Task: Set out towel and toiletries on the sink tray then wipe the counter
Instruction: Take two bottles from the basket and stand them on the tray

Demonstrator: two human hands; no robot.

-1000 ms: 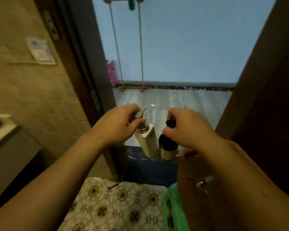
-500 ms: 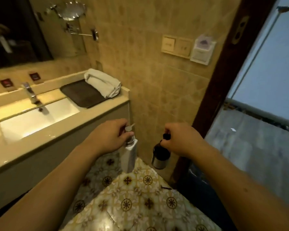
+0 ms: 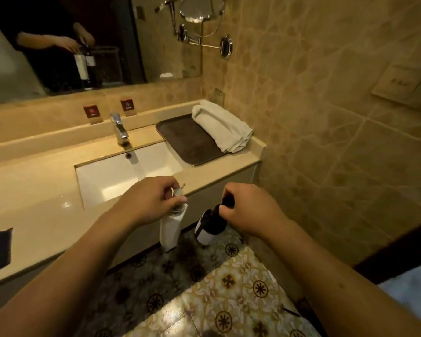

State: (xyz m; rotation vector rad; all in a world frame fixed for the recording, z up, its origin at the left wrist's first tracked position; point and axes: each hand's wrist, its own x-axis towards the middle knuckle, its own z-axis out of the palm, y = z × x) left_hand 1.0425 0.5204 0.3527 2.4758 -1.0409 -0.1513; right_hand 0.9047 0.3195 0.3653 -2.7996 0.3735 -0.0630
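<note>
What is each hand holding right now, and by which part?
The left hand holds the white pump bottle by its pump top. The right hand holds the dark bottle by its cap and neck.

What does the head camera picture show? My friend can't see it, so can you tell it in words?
A person's left hand holds a white pump bottle and the right hand a dark bottle, both by their tops, in front of a bathroom counter. Behind the sink, a rolled white towel lies on a dark tray.

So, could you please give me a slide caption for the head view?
Left hand holds white pump bottle, right hand dark bottle, before the tray bearing a rolled towel.
</note>
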